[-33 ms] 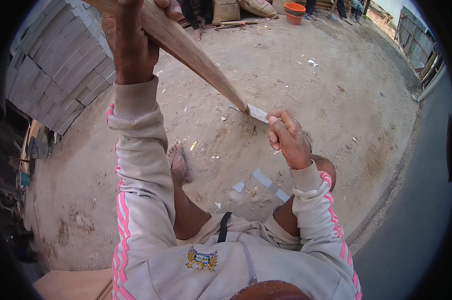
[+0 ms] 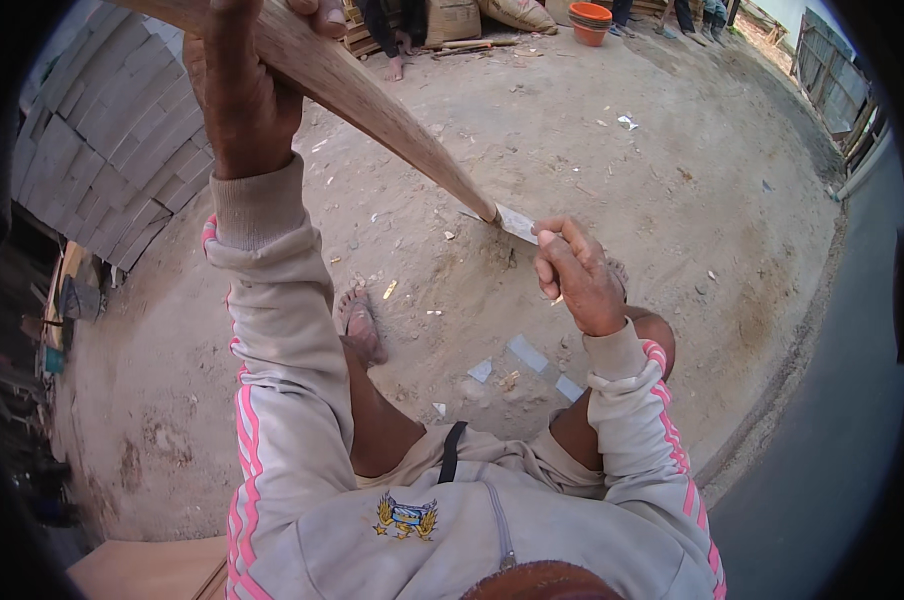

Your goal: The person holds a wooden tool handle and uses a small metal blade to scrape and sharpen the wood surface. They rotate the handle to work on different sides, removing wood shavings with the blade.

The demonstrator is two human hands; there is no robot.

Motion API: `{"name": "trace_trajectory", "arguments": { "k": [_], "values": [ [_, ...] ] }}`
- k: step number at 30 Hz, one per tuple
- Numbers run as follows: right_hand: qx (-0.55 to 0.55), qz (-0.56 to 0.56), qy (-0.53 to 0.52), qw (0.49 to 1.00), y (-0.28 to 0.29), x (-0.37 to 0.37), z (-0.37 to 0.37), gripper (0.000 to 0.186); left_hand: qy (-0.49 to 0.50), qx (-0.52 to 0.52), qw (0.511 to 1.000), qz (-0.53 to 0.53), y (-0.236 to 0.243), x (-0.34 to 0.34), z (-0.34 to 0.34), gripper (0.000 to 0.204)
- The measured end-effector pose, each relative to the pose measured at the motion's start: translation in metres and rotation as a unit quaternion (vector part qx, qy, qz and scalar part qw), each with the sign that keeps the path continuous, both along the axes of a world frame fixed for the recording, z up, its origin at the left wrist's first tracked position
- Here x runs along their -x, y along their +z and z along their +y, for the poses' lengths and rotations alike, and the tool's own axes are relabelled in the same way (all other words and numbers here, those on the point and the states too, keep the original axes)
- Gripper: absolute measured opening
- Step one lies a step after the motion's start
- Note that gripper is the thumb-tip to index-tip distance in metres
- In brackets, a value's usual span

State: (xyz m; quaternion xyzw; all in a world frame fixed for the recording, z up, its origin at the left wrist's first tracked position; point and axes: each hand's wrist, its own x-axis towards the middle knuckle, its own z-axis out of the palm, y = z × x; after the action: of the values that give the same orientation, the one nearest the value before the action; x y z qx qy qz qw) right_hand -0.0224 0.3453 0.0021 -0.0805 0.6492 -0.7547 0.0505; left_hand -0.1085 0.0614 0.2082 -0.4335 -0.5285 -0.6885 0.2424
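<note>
Watching remotely, I see my left hand (image 2: 240, 105) has shifted slightly leftward, fingers wrapped round the wooden shaft (image 2: 377, 108); my right hand (image 2: 586, 285) pinches the flat metal piece (image 2: 515, 222) at the shaft's far tip, so their contact apparently holds.

Down from the head, left fisheye

Worn on head, left one of a side-by-side pair. Looks steeply down over the jacket (image 2: 347, 535), close above, onto dirt ground (image 2: 712, 180). Takes in left hand (image 2: 242, 110) near top edge, right hand (image 2: 587, 285) right of centre. Reaches to orange bucket (image 2: 588, 35) at top; bows stacked blocks (image 2: 112, 140) along left rim.
</note>
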Motion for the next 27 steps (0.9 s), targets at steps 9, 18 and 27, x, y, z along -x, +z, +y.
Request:
{"name": "trace_trajectory", "arguments": {
  "k": [9, 18, 27],
  "values": [
    [-0.009, 0.08, -0.046, 0.996, -0.003, 0.008, -0.006, 0.021, 0.038, -0.072, 0.997, 0.016, -0.001, -0.043, 0.034, 0.04],
    [-0.094, 0.161, -0.195, 0.963, -0.014, 0.02, -0.004, 0.022, -0.058, 0.03, 0.99, 0.123, -0.063, -0.041, 0.095, 0.09],
    [-0.15, 0.221, -0.213, 0.94, -0.035, 0.004, -0.009, 0.018, -0.072, 0.082, 0.981, 0.16, -0.057, -0.128, 0.071, 0.084]
  ]
}}
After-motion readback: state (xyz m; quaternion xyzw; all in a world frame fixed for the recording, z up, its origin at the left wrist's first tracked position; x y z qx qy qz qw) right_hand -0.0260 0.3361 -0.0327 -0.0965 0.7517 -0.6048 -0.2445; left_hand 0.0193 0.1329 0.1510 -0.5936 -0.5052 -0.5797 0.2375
